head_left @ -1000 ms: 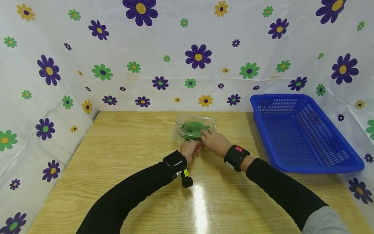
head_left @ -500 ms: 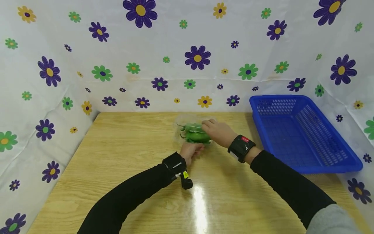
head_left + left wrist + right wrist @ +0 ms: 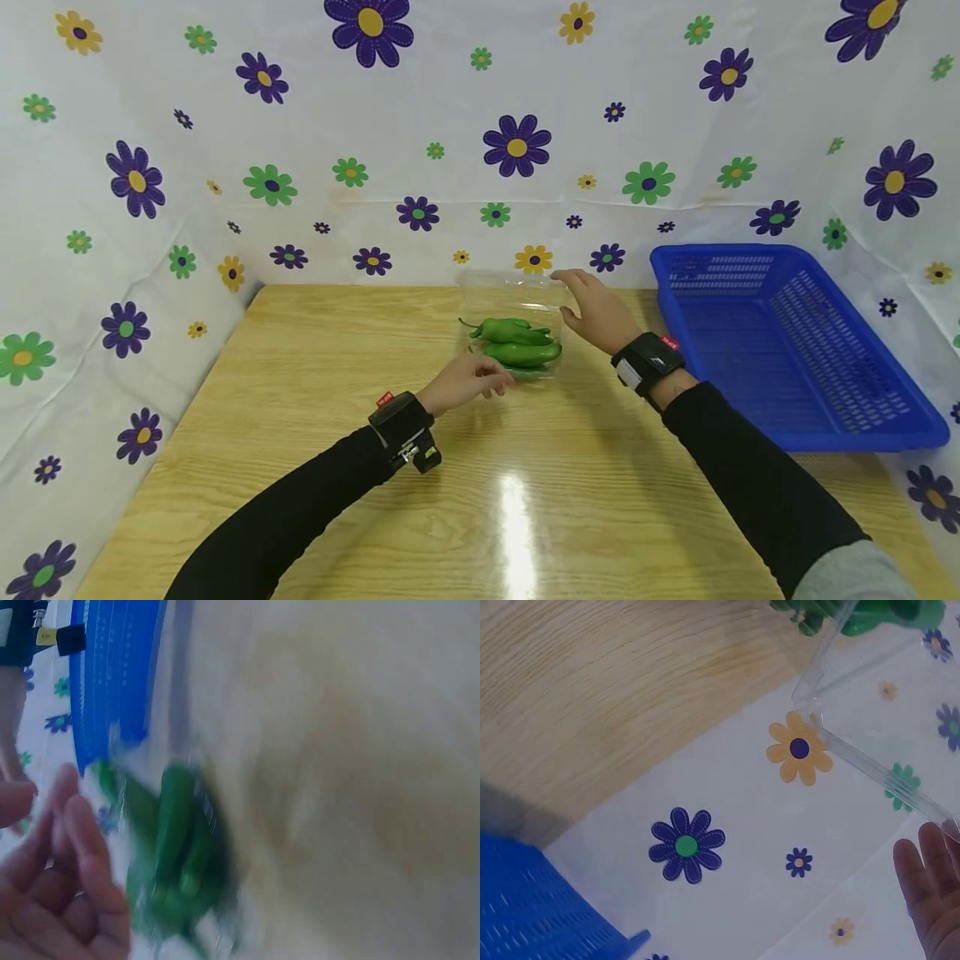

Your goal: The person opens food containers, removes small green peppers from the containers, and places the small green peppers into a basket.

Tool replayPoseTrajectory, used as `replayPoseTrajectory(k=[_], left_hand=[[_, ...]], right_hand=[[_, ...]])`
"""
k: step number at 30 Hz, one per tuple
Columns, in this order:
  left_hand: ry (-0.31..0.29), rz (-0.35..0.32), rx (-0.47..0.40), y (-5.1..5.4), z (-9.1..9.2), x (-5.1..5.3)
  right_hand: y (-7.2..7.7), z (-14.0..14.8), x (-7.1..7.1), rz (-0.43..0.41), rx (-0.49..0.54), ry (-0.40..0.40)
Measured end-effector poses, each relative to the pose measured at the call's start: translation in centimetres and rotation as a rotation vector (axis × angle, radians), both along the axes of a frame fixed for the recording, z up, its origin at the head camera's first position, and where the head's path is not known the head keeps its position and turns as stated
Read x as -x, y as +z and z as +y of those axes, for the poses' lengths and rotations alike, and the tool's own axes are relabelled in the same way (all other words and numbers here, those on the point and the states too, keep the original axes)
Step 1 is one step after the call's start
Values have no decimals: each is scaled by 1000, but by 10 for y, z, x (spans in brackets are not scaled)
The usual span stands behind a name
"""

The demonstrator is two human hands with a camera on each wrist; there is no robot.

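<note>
Clear plastic clamshell (image 3: 504, 293) with its lid (image 3: 870, 766) tipped up and open, the lid's edge right at the fingertips of the right hand (image 3: 600, 312). The base sits just beyond the left hand (image 3: 468, 382), holding a pile of long, glossy green chili peppers (image 3: 517, 354), all lying sideways, thin curly stems towards the left-hand side.

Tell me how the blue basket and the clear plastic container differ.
The basket is blue with slotted walls; the container is smooth, see-through plastic.
The basket is much larger than the container.
The container has a raised lid; the basket shows none.
Both are open at the top.
</note>
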State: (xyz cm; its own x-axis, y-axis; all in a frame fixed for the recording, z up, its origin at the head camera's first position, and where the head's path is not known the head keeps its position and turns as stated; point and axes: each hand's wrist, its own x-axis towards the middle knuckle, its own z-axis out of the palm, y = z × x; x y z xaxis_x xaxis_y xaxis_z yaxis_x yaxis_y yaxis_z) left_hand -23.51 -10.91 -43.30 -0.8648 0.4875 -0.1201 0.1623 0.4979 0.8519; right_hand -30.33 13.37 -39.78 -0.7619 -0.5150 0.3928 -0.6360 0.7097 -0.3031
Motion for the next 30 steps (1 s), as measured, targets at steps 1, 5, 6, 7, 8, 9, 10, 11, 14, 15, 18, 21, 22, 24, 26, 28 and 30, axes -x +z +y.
replayPoseTrajectory(k=[1, 5, 6, 7, 8, 9, 10, 11, 14, 15, 18, 21, 22, 24, 26, 28, 30], left_hand=[[23, 71, 11, 1, -4, 4], [186, 448, 40, -20, -28, 31], [223, 501, 49, -36, -38, 46], [253, 532, 53, -53, -46, 62], [270, 516, 60, -69, -54, 77], [260, 460, 54, -86, -61, 92], [244, 358, 37, -101, -69, 108], [226, 255, 24, -117, -74, 122], [149, -75, -52, -106, -77, 122], [133, -159, -88, -100, -77, 119], [80, -239, -228, -88, -77, 105], [42, -241, -339, -89, -78, 100], [35, -237, -350, -85, -76, 95], [75, -258, -312, -73, -67, 85], [117, -261, -248, -52, -56, 67], [125, -250, -224, -38, -49, 53], [128, -245, -210, -27, -44, 41]], right_hand=[[2, 1, 3, -27, 15, -14], [5, 1, 15, -115, 83, -61], [5, 1, 17, -141, 108, -66], [5, 1, 19, -167, 133, -71], [4, 1, 22, -188, 160, -76], [3, 1, 24, -212, 186, -81], [2, 1, 27, -239, 214, -85], [0, 1, 29, -264, 241, -89], [-4, 0, 36, -329, 303, -101], [-6, -1, 38, -351, 315, -105], [-11, -2, 44, -404, 327, -124], [-16, -1, 48, -447, 323, -149], [-17, -1, 49, -457, 321, -161], [-20, 1, 49, -467, 312, -184], [-23, 4, 49, -473, 296, -204], [-26, 6, 49, -482, 280, -224], [-29, 9, 49, -494, 253, -234]])
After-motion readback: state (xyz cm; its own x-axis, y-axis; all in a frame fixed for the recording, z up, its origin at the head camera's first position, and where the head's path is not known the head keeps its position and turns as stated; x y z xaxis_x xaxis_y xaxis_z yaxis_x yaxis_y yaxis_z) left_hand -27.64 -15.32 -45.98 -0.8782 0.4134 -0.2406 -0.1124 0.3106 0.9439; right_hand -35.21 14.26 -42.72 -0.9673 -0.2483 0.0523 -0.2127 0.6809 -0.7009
